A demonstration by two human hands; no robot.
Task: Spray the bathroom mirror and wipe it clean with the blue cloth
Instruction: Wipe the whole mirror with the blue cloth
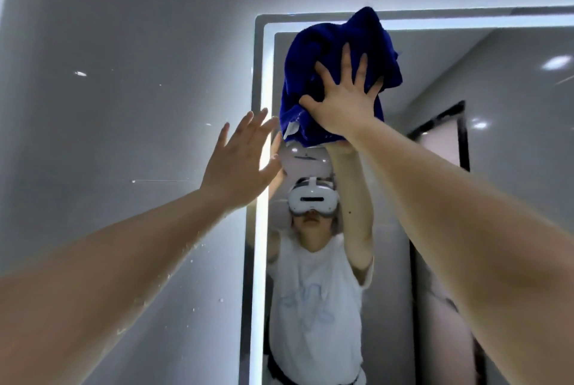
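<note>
As seen from the head camera, the blue cloth (326, 52) is high on the mirror (466, 167), near its top left corner, with its upper folds lying over the lit strip (264, 98) that runs inside the mirror's border. The cloth is deep blue, soft and napped, bunched into a loose, crumpled mass; a small pale tag (290, 131) shows at its lower left edge.

The right hand (341, 101) lies flat on the cloth and presses it to the glass. Its fingers (346, 58) are straight and spread wide, not curled round the fabric. The left hand (239, 161) is raised just left of the cloth, in front of the lit strip, with fingers (248, 123) extended and relaxed, holding nothing. Whether it touches the surface cannot be told.

The wall (124, 73) left of the mirror is smooth, glossy and grey, with small white specks and a faint horizontal streak. Similar specks lie along the left forearm.

The mirror is rectangular with rounded corners; its right and lower parts are cut off by the picture edge. The reflection shows a person in a white headset (312, 198) and a pale T-shirt (313, 291), both arms raised, and a dark door frame (462, 136) behind. The print on the shirt is too faint to read. The glass under the cloth is hidden.
</note>
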